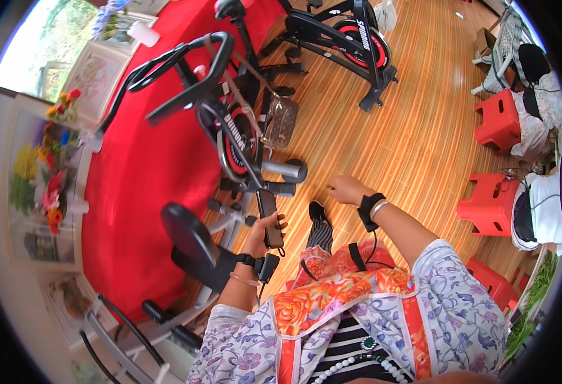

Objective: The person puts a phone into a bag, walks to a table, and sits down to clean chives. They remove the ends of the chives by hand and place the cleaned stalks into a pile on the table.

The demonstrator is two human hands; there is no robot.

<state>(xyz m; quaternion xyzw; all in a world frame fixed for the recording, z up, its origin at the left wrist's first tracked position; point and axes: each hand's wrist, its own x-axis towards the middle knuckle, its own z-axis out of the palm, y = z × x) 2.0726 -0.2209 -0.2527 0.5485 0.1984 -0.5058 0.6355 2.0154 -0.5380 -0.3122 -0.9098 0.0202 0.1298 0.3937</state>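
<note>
Phone (267, 203) gripped in the left hand (258, 235) — near the bike (235, 136). Right of that bike, the right hand (347, 190) is loosely curled.

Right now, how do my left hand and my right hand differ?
Your left hand grips a dark phone-like device, while your right hand shows no object in it. In the picture, the left hand sits lower, and the right hand sits higher, with the wooden floor behind it. Both wrists wear a black strap and a bracelet.
</note>
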